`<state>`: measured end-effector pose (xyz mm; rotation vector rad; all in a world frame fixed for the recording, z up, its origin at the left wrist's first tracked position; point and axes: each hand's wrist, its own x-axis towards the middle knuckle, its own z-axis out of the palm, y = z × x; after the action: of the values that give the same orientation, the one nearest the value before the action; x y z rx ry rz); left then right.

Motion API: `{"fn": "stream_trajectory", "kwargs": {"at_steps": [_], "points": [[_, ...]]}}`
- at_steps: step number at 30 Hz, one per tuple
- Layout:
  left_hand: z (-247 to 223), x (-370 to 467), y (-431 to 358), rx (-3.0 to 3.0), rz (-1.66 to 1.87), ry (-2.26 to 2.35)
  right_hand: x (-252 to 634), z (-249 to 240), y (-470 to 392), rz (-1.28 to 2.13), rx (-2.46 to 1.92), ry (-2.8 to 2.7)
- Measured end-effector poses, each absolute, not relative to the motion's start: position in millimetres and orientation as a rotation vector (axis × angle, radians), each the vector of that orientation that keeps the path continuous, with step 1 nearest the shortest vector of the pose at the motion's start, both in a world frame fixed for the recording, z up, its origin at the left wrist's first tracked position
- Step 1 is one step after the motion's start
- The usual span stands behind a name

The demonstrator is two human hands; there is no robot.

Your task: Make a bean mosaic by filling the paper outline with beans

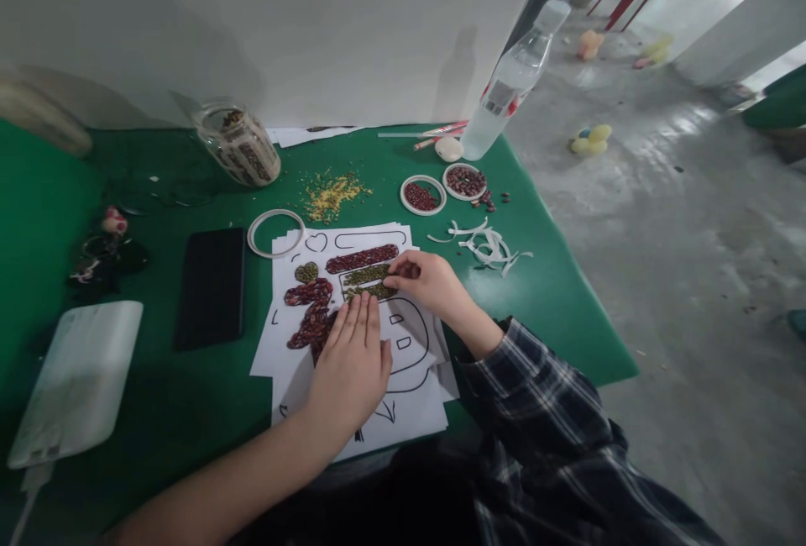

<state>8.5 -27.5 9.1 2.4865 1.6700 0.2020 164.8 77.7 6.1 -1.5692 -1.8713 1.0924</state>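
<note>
White paper (412, 418) with black outlines lies on the green table. Dark red beans (310, 326) fill shapes at its left, and smaller red beans (362, 258) fill a long bar near the top. Green beans (368, 275) lie in a shape below that bar. Flat on the sheet, fingers stretched out, my left hand (353, 361) touches the lower edge of the green beans. At their right end is my right hand (431, 281), thumb and fingertips pinched together; what they hold, if anything, is too small to make out.
Behind the paper are yellow crumbs (333, 196), a white ring (275, 233), two bean-filled lids (422, 195) and a glass jar (238, 145). A bottle (513, 84) stands at the back right. White strips (488, 244) lie right; a phone (211, 288) and power bank (79, 378) left.
</note>
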Motion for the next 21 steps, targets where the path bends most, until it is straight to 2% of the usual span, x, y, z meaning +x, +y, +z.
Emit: {"fn": "stream_trajectory", "kwargs": {"at_steps": [7, 14, 21], "points": [[13.5, 6.8, -28.6, 2.493, 0.255, 1.675, 163.4, 7.0, 75.2, 1.056, -1.522, -1.861], [10.6, 2.9, -16.9, 2.459, 0.385, 1.697, 153.0, 7.9, 73.1, 0.862, -1.71, -1.839], [5.9, -0.1, 0.9, 2.508, 0.278, 1.593, 152.8, 9.8, 75.8, 0.871, -1.738, -1.87]]}}
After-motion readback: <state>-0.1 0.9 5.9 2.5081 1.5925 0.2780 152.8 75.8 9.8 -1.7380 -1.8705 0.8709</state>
